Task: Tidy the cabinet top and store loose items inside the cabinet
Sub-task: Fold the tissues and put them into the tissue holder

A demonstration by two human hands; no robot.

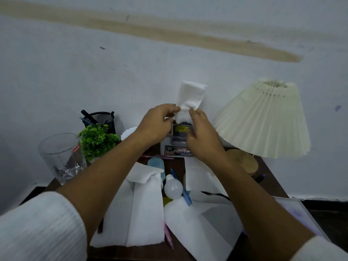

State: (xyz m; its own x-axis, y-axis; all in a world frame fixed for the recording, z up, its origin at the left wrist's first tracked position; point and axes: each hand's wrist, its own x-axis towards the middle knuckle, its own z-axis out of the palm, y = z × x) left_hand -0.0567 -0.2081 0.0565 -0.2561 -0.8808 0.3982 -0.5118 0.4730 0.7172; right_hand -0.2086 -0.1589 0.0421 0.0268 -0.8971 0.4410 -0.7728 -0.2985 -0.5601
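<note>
A folded white tissue (190, 97) stands upright above a tissue box (178, 142) at the back of the dark cabinet top (271, 178). My left hand (156, 125) pinches the tissue's lower left edge and my right hand (201, 136) pinches its lower right edge, both directly over the box opening. Loose white tissue sheets (143, 210) lie spread over the front of the cabinet top. Between the sheets lie a white light bulb (173, 187), a blue pen (183, 191) and a pale blue bottle (156, 163). A pink pen (168, 236) pokes out near the front.
A clear drinking glass (60, 157) stands at the left edge, beside a small green plant (98, 140) and a black mesh pen holder (101, 119). A pleated cream lamp (263, 119) on a wooden base (243, 161) fills the right. The wall is close behind.
</note>
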